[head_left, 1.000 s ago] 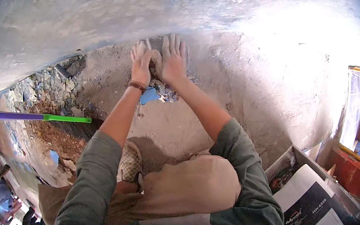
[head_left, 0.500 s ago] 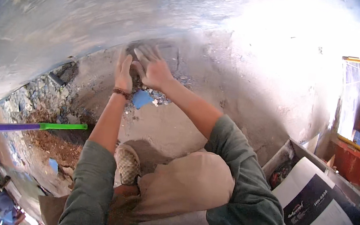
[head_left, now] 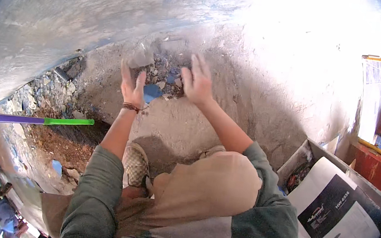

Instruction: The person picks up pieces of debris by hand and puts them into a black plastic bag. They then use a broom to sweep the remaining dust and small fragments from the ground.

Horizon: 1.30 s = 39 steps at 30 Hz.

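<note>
Just above the dusty floor (head_left: 166,123), close to where it meets the wall, my left hand (head_left: 132,87) and my right hand (head_left: 198,82) are apart. Both look empty, their fingers stretched out and the fingertips slightly smeared by motion. Between them lies a heap of paint chips and rubble (head_left: 161,69). A larger blue paint flake (head_left: 152,93) rests at its near edge, next to my left palm. A pale flat chip (head_left: 141,58) is at the far side. Whether either hand touches the rubble I cannot tell.
At left a purple and green handle (head_left: 45,121) reaches in over brown crumbs (head_left: 60,138). More broken plaster (head_left: 42,92) and a short dark piece (head_left: 61,74) lie along the wall (head_left: 88,19). At right stands a grey box (head_left: 303,155) with printed cardboard (head_left: 328,209).
My hands were close together over the rubble. Now my right hand has moved right and slightly nearer, away from the left, and more of the chips between them show.
</note>
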Motion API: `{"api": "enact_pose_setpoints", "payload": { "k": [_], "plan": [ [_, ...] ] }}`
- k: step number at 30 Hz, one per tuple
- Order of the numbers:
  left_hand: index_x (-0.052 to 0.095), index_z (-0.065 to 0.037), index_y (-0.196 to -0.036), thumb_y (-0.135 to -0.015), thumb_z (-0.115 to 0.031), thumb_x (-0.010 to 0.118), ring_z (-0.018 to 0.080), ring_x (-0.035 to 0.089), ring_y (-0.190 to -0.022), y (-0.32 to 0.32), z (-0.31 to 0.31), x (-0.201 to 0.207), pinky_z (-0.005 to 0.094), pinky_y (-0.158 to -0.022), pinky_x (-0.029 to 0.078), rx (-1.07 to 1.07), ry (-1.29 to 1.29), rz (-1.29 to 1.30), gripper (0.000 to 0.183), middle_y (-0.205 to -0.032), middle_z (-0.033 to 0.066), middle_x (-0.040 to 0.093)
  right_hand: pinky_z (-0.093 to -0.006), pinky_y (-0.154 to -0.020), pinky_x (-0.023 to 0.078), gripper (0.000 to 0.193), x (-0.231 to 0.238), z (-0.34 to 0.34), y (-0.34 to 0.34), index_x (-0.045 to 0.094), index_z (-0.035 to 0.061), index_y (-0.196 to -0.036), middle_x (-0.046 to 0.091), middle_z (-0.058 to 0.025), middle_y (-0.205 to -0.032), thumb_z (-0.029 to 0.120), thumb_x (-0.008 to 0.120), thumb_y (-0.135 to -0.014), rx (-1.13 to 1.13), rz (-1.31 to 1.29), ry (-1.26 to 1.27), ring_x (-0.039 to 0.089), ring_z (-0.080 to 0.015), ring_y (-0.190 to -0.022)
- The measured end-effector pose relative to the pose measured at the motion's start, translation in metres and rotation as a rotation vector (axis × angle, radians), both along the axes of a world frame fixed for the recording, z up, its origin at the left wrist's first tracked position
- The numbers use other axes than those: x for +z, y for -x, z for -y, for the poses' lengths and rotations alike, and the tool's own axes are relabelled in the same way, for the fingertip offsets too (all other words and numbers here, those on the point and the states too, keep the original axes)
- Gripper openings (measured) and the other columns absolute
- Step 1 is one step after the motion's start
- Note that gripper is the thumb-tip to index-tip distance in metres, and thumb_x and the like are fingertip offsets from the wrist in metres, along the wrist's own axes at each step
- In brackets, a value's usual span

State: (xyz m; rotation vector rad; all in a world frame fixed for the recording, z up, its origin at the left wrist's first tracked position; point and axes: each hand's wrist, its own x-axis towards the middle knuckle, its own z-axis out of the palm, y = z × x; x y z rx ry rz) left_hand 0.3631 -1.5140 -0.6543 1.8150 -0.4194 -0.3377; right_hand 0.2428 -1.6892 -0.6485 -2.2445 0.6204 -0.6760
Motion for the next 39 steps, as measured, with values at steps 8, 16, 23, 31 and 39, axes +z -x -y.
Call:
{"api": "enact_pose_setpoints", "payload": {
  "k": [8, 16, 23, 31, 39],
  "plan": [
    [0.051, -0.001, -0.125, -0.088, -0.033, 0.056, 0.0384, 0.037, -0.128, -0.029, 0.062, 0.005, 0.0476, -0.107, 0.029, -0.2, -0.461, 0.887, 0.05, -0.134, 0.0238, 0.043, -0.0417, -0.089, 0.046, 0.027, 0.08, 0.091, 0.161, 0.066, 0.0019, -0.103, 0.065, -0.019, -0.096, 0.014, 0.058, -0.08, -0.405, -0.266, -0.076, 0.065, -0.0309, -0.09],
    [0.062, -0.002, -0.098, -0.084, -0.014, 0.061, 0.0345, 0.056, -0.107, -0.029, 0.148, 0.018, 0.0442, -0.099, 0.037, -0.896, -0.164, 0.993, 0.019, -0.11, 0.0182, 0.061, -0.0339, -0.079, 0.05, 0.042, 0.192, 0.073, 0.359, 0.063, 0.0027, -0.111, 0.066, -0.0205, -0.097, 0.019, 0.068, -0.073, -0.489, -1.09, -0.18, 0.066, -0.0279, -0.086],
    [0.06, 0.0, -0.088, -0.081, -0.013, 0.063, 0.0345, 0.056, -0.101, -0.013, 0.149, 0.021, 0.0438, -0.091, 0.041, -1.117, -0.027, 1.05, 0.015, -0.1, 0.0164, 0.062, -0.0391, -0.088, 0.045, 0.073, 0.219, 0.0, 0.38, 0.044, 0.0085, -0.133, 0.062, -0.0209, -0.11, 0.038, 0.071, -0.071, -0.5, -1.564, -0.493, 0.058, -0.0365, -0.104],
    [0.061, -0.003, -0.075, -0.08, -0.018, 0.064, 0.0325, 0.059, -0.081, 0.001, 0.146, 0.024, 0.0409, -0.076, 0.044, -0.937, -0.039, 0.833, 0.016, -0.078, 0.0133, 0.062, -0.0397, -0.076, 0.049, 0.029, 0.225, 0.001, 0.396, 0.067, -0.0006, -0.094, 0.066, -0.022, -0.082, 0.007, 0.048, -0.072, -0.767, -1.199, -0.494, 0.065, -0.0319, -0.079],
    [0.062, -0.006, -0.077, -0.078, -0.024, 0.065, 0.032, 0.06, -0.08, 0.01, 0.138, 0.082, 0.0413, -0.078, 0.043, -0.894, -0.177, 0.767, 0.019, -0.079, 0.0154, 0.064, -0.027, -0.065, 0.048, 0.024, 0.303, 0.067, 0.299, 0.065, -0.0081, -0.093, 0.066, -0.0088, -0.079, 0.007, 0.062, -0.075, -0.536, -0.907, -0.606, 0.059, -0.0134, -0.067]
  ]
}}
